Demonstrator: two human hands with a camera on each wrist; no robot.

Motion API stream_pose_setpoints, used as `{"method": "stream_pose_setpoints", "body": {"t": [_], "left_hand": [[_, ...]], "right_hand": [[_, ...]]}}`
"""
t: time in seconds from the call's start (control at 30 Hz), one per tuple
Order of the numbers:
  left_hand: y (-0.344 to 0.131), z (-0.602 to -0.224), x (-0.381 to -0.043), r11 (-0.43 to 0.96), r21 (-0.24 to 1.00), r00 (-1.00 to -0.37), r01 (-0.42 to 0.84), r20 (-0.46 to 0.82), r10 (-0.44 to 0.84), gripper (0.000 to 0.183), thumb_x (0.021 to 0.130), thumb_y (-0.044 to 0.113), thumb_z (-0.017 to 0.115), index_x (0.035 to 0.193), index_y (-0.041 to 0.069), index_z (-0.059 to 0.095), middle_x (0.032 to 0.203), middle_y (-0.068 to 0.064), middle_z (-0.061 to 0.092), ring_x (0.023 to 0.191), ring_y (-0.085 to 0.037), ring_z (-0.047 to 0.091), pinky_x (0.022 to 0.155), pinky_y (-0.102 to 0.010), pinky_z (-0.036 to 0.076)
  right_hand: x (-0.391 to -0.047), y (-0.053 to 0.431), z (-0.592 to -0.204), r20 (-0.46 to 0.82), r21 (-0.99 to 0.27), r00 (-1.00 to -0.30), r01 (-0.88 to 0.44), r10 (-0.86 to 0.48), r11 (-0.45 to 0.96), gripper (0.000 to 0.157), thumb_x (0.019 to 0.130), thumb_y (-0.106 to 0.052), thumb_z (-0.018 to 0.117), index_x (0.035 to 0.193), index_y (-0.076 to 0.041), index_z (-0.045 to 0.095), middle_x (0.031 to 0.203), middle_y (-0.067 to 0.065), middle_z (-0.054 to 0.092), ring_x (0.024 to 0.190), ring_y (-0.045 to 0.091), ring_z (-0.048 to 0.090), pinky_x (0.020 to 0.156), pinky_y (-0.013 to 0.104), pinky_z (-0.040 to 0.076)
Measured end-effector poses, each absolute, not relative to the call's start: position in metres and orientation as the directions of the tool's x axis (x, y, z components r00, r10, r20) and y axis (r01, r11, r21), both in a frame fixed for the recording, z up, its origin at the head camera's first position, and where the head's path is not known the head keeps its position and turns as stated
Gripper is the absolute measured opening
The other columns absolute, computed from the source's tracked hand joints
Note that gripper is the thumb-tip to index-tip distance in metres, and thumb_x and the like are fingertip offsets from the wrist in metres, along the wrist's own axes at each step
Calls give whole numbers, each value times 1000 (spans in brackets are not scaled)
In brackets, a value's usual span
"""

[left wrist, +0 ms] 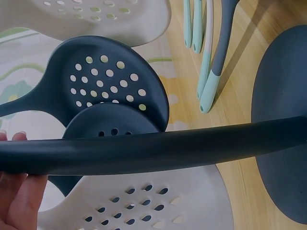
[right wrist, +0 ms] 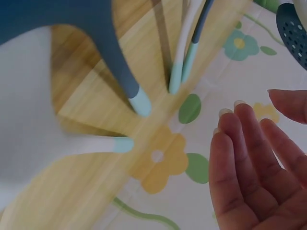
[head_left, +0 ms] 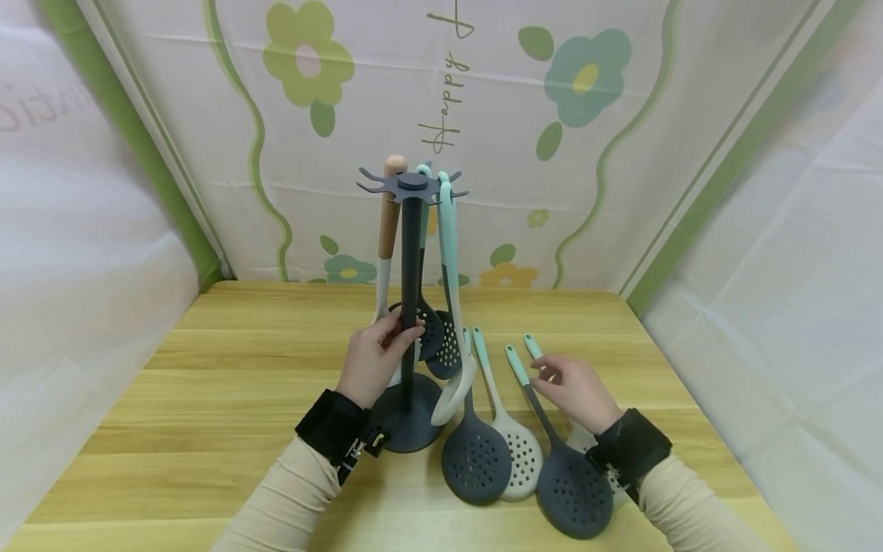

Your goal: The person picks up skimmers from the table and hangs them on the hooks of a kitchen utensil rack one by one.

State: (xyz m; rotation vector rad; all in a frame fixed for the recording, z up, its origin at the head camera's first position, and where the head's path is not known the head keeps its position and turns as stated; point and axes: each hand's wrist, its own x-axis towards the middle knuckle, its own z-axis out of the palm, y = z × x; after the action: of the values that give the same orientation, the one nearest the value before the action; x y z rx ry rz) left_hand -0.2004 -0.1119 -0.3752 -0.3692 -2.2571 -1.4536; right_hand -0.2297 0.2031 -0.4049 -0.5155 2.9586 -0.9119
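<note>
Noted white cloth (head_left: 497, 138) at back and sides, printed with flowers and green wavy lines at the rear. Recorded wood-grained bench (head_left: 262, 368) in front of the rear cloth. Found dark rack (head_left: 410, 264) standing upright on the bench, with round base, single post and hooked top. Found lying to the right of the rack, with heads toward the person and turquoise handle ends pointing away, in order from left to right: first dark skimmer (head_left: 476, 464), first pale skimmer (head_left: 524, 460), second dark skimmer (head_left: 575, 494) and second pale skimmer (head_left: 581, 438), partly covered in the head view. Found turquoise-handled pale utensil (head_left: 454, 395) hung on the right side of the rack. Found wooden-handled utensil (head_left: 389, 226) hung on the left, with white shaft below the grip. Found dark slotted utensils (head_left: 444, 353) hung behind the post; counted as two, tentatively, owing to overlap. Observed left hand (head_left: 375, 359) gripping the post, with fingers and thumb round it. Observed right hand (head_left: 579, 391) near the handle ends of the two rightmost skimmers, with fingers relaxed, slightly bent and holding nothing. Noted black wristbands (head_left: 333, 429) on both arms.
</note>
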Motion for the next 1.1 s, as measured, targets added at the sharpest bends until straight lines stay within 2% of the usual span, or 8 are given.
{"method": "stream_pose_setpoints", "body": {"t": [0.17, 0.57, 0.8, 1.1], "left_hand": [[-112, -376, -201, 418, 793, -871, 443, 491, -9, 29, 97, 17, 64, 121, 1, 69, 100, -11, 76, 85, -23, 73, 72, -29, 58], [-113, -376, -201, 409, 801, -876, 437, 482, -10, 29, 97, 18, 64, 120, 1, 69, 101, -11, 76, 87, -25, 73, 73, -30, 58], [-113, -376, -201, 410, 801, -876, 437, 483, -9, 28, 97, 17, 64, 120, 1, 69, 101, -11, 75, 86, -22, 73, 73, -29, 58], [-113, -376, -201, 405, 807, -880, 431, 475, -9, 28, 97, 18, 64, 120, 2, 69, 102, -11, 75, 88, -25, 73, 75, -31, 58]], "right_hand": [[-233, 209, -409, 85, -529, -950, -300, -302, 794, 27, 93, -18, 67, 115, -3, 68, 95, 9, 72, 81, 18, 65, 65, 31, 53], [-238, 226, -417, 17, -512, -962, -242, -272, 824, 34, 92, -18, 68, 120, 1, 65, 93, 9, 71, 79, 18, 65, 62, 30, 51], [-240, 235, -422, -2, -476, -965, -231, -264, 849, 34, 90, -17, 69, 117, 3, 66, 89, 9, 70, 76, 18, 63, 61, 30, 48], [-243, 244, -429, -52, -434, -968, -201, -247, 878, 38, 87, -16, 71, 115, 8, 64, 86, 10, 68, 75, 20, 62, 60, 32, 49]]}}
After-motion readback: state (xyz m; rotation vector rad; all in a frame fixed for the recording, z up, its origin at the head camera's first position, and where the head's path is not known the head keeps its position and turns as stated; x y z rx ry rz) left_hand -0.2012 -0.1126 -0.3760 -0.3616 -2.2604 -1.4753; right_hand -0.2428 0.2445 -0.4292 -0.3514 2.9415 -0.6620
